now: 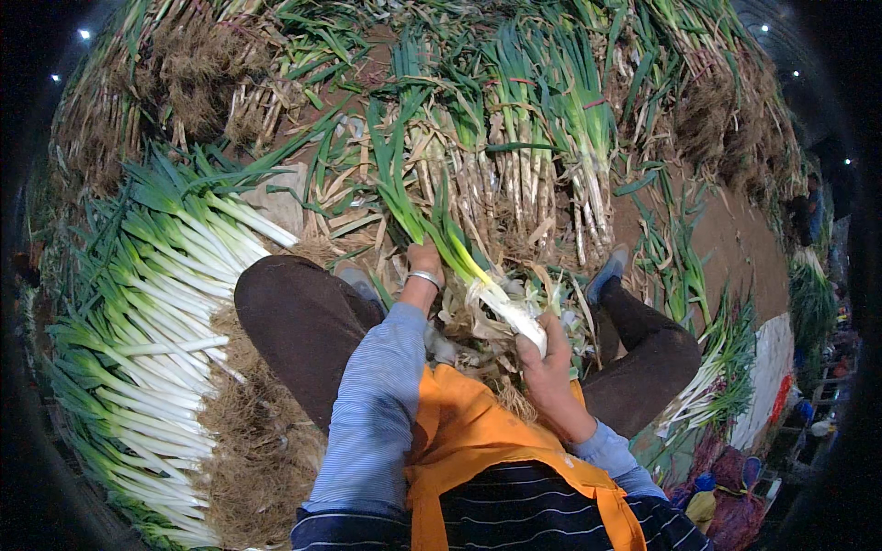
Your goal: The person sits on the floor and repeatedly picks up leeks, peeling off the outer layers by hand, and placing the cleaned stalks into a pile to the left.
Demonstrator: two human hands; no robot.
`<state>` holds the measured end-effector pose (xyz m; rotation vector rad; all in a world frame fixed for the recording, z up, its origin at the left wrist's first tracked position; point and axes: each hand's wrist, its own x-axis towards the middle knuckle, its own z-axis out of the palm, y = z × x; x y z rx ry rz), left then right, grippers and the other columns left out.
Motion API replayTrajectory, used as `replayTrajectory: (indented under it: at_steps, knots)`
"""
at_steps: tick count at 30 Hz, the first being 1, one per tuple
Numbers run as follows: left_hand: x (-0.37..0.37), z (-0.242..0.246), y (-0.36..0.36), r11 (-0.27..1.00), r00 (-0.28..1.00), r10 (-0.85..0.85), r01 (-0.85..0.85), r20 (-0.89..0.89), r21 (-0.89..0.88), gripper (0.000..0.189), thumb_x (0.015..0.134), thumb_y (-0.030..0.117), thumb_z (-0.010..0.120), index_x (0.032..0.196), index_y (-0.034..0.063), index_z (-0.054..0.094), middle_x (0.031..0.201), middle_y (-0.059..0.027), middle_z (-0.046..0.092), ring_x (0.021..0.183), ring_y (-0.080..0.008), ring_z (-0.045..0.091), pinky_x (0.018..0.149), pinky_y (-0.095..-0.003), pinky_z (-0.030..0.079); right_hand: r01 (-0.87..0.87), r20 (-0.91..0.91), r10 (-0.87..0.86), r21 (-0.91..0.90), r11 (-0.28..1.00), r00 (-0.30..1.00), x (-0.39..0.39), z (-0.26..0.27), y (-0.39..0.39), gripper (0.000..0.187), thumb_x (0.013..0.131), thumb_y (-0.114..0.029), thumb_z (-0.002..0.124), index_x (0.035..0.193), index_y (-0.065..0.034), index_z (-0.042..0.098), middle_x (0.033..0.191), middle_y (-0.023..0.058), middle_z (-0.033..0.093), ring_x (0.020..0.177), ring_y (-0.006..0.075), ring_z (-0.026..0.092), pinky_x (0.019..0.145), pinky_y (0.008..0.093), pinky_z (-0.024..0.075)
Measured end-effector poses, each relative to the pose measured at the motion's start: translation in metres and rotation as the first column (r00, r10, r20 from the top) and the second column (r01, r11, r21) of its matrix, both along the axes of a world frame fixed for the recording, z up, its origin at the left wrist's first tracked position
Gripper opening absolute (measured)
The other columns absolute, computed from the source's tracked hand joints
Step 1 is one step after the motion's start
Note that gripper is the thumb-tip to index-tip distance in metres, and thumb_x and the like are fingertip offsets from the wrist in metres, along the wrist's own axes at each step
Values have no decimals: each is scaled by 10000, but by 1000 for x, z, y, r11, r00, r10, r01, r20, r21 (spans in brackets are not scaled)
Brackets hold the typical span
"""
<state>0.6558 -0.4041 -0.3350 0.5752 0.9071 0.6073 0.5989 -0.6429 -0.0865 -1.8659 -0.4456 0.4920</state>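
My right hand grips the white root end of a leek, whose loosened outer layers hang around its shaft. My left hand is closed at the leek's green leaves, farther from me; its fingers are partly hidden. The leek slants from upper left to lower right between my knees. Peeled-off husks lie below it, over the ground before my lap. On the left, a large pile of cleaned white-stemmed leeks lies with the leaves outward.
Tied bundles of unpeeled leeks stand in front of my feet. Rooty heaps rise at the upper left and upper right. Cut roots lie left of my lap. Thinner green onions and red netting lie at the right.
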Motion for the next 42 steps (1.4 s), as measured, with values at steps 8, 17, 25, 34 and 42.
replayTrajectory:
  at_steps: [8,17,25,34,42]
  knots:
    - [-15,34,49,967,997,54,-64,-50,-246,288,988,324,461,969,37,477,702,-78,471,561,-236,479,497,-424,442,266,-58,-260,283,922,964,15,69,-85,468,925,-356,555,1238,-14,493,1061,84,576,1021,181,552,894,339,455]
    - [-6,35,59,994,989,-22,7,-148,-105,412,1012,411,367,1148,29,435,842,-86,528,623,-241,516,565,-409,492,459,758,-540,358,813,365,56,122,-175,509,946,-272,485,1361,9,393,1305,203,501,1135,286,546,1004,431,445]
    - [-20,148,28,974,946,-219,227,237,-6,450,983,493,395,1018,60,514,792,-94,591,691,-229,566,608,-359,491,-29,224,152,-474,880,963,80,-6,-80,272,859,-159,624,1099,-55,552,993,171,591,848,371,595,728,354,484]
    - [-19,176,5,920,797,-374,383,474,83,480,989,441,420,1277,60,463,847,-57,602,719,-197,630,608,-346,564,-485,-390,447,2,875,805,46,-34,-32,538,981,-337,479,1408,-30,365,1178,107,565,1075,170,500,896,299,427]
    - [-15,166,0,917,917,-397,398,-45,7,213,951,244,497,1099,96,538,923,-35,578,827,-173,557,779,-426,488,-324,-103,307,-321,890,946,24,-42,-35,450,935,-249,557,1305,-14,454,1003,241,636,907,338,628,807,406,472]
